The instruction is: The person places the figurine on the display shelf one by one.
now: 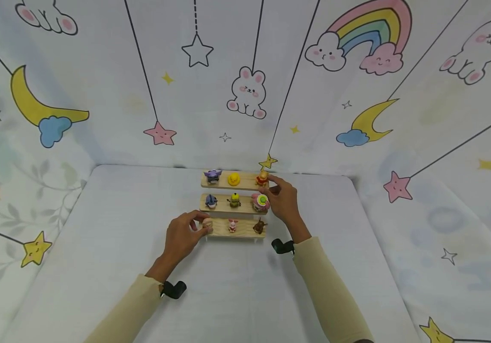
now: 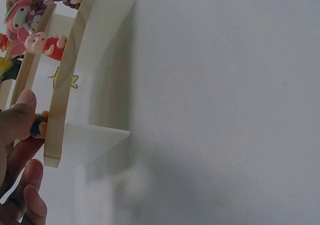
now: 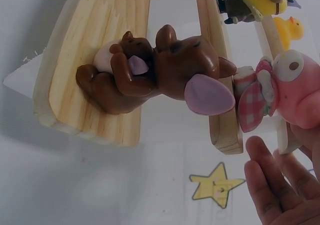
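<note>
My left hand (image 1: 184, 236) pinches a small figurine (image 2: 40, 125) with a blue middle, at the left end of the lowest wooden shelf (image 1: 245, 234); fingers partly cover it. On the top shelf (image 1: 245, 177), my right hand (image 1: 284, 198) holds a yellow bear figurine (image 1: 262, 178) in a red shirt between thumb and index finger, at the right end. Just below that hand stands a pink figurine (image 1: 260, 202) with a green-and-white top. The lowest shelf also carries a pink piglet figurine (image 1: 232, 226) and a brown kangaroo figurine (image 3: 187, 65).
The middle shelf (image 1: 245, 210) bears a blue donkey figurine (image 1: 211, 201) and a yellow minion figurine (image 1: 234, 200). A purple figurine (image 1: 213, 176) and yellow duck (image 1: 234, 179) stand on top. White supports (image 2: 100, 140) hold the lowest shelf above the white cloth (image 1: 228, 295).
</note>
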The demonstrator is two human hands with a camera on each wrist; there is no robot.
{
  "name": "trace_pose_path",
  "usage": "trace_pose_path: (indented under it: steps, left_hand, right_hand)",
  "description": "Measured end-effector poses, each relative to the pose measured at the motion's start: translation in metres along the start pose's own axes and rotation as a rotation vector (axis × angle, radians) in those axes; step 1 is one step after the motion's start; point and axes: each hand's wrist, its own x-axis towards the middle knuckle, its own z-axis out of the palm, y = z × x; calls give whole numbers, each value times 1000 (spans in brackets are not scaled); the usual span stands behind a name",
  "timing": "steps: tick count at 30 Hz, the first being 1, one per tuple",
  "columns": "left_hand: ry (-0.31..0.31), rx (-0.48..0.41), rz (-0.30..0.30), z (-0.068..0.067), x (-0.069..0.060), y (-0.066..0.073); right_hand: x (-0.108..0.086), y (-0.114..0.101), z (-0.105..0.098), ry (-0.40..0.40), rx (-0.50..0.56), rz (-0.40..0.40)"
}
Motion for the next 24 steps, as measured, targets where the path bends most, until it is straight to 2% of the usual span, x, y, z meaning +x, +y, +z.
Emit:
trace_pose_path:
  steps: [13, 24]
  left_hand:
    - [-18, -12, 27, -6, -2, -4]
    - [-1, -14, 24, -17, -8, -14]
  right_hand:
    - [0, 0, 1, -1, 1, 4]
    - [0, -1, 1, 8, -19, 10]
